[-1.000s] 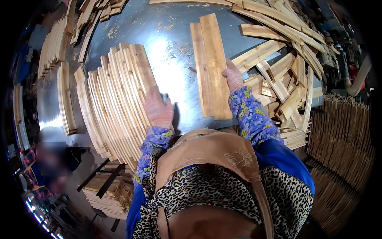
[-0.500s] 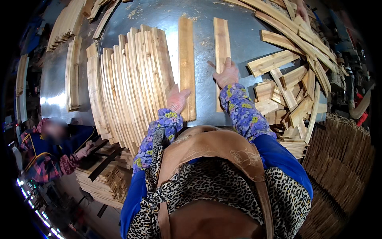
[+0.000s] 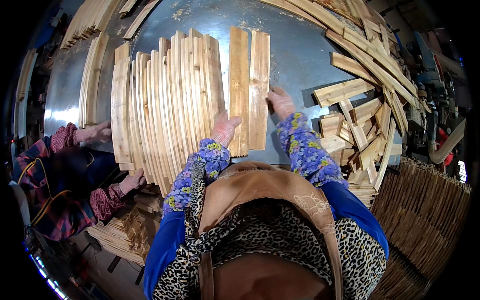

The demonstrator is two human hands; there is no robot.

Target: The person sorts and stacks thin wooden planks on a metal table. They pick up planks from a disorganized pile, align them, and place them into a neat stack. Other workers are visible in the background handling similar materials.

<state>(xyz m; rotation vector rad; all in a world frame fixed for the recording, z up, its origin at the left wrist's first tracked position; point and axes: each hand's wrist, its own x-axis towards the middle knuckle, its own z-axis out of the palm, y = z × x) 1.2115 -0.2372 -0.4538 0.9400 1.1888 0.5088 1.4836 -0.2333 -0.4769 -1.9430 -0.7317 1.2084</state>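
Observation:
Two flat wooden boards lie side by side on the metal table, their ends toward me. My left hand (image 3: 225,130) grips the near part of the left board (image 3: 239,85), its thumb across the top face and its fingers at the left edge. Beside the right edge of the right board (image 3: 259,90) is my right hand (image 3: 282,103), fingers curled in and tips close to that edge. A small dark thing seems to show at those fingertips; I cannot tell what it is. Left of the boards stands a long row of boards on edge (image 3: 175,100).
Loose boards (image 3: 357,115) lie in a jumbled heap on the right of the metal table (image 3: 295,55). Tall stacks of thin strips (image 3: 420,220) stand at the lower right. A co-worker's gloved hands (image 3: 132,181) touch the left end of the row; more boards (image 3: 93,80) lie beyond.
The right board has slid left, close against the left one, and my right hand has shifted to its right edge. The co-worker has come nearer, both hands now at the row.

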